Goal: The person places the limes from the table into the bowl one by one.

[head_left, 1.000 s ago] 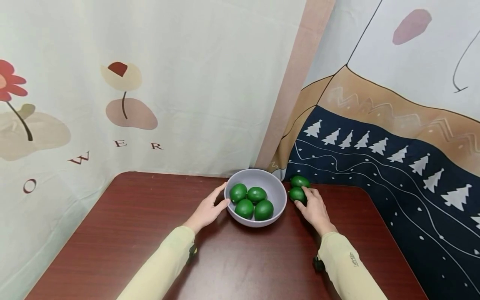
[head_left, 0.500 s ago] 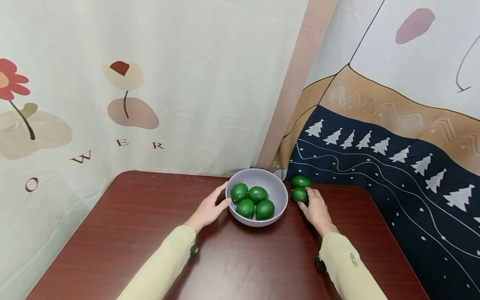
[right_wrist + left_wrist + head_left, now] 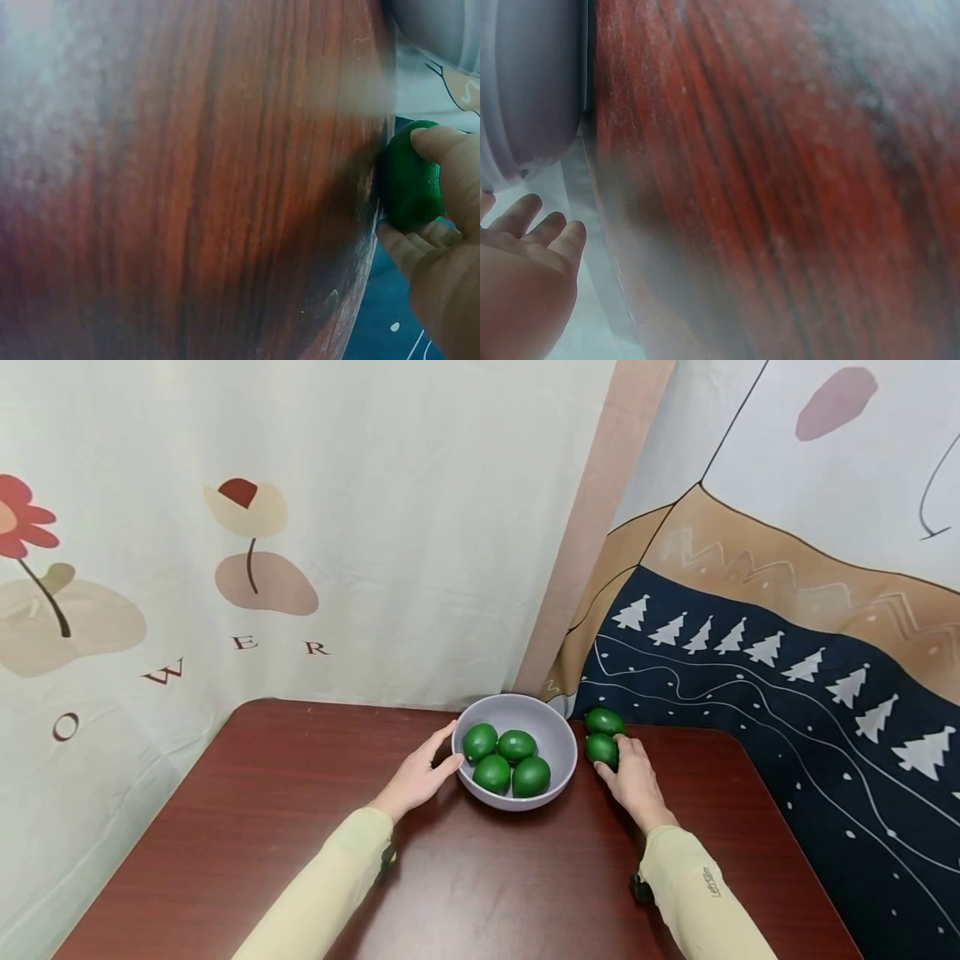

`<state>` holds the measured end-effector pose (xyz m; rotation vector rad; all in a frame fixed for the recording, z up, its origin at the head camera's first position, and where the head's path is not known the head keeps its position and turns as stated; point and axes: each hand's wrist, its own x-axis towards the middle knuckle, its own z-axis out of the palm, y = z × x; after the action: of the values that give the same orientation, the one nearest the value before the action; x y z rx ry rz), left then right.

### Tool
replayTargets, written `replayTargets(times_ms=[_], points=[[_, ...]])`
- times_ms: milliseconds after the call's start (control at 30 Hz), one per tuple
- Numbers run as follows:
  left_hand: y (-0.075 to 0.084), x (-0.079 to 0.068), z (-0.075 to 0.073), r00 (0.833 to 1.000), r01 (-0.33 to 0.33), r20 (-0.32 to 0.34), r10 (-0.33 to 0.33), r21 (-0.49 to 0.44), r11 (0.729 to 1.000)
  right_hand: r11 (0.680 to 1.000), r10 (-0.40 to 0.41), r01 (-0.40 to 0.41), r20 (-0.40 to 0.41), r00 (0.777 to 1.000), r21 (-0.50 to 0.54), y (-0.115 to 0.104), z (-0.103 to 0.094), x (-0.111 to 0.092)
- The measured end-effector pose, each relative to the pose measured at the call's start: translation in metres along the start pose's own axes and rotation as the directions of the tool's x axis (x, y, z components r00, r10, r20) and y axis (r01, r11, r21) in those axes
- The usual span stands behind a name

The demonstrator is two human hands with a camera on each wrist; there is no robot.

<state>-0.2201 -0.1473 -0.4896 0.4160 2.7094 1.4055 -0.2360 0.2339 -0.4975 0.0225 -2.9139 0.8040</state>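
A pale purple-grey bowl (image 3: 558,735) stands near the table's far edge with several green limes (image 3: 531,777) inside. My left hand (image 3: 414,781) touches the bowl's left side, thumb at the rim and fingers fairly straight; in the left wrist view its fingertips lie by the bowl's outer wall. Right of the bowl, my right hand (image 3: 636,783) holds a lime (image 3: 602,750) between thumb and fingers, low at the table. The right wrist view shows the thumb on one side of this lime (image 3: 409,180) and fingers on the other. Another lime (image 3: 604,721) lies just behind it.
The dark red wood-grain table (image 3: 495,885) has rounded far corners. Behind it hangs a pale curtain (image 3: 390,527) with flower prints, and to the right a dark blue cloth (image 3: 720,685) with white trees. Both come down close to the table's edges.
The right fingertips have shifted very slightly to the right at the lime. The left hand stays at the bowl, and the limes in the bowl keep their places.
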Motion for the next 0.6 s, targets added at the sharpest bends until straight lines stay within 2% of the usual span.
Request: replayTargets(times_ms=[600], points=[[-0.001, 0.000, 0.001, 1.000, 0.006, -0.005, -0.005, 0.007, 1.000, 0.998, -0.001, 0.003, -0.035, 0.999, 0.056, -0.006, -0.007, -0.012]])
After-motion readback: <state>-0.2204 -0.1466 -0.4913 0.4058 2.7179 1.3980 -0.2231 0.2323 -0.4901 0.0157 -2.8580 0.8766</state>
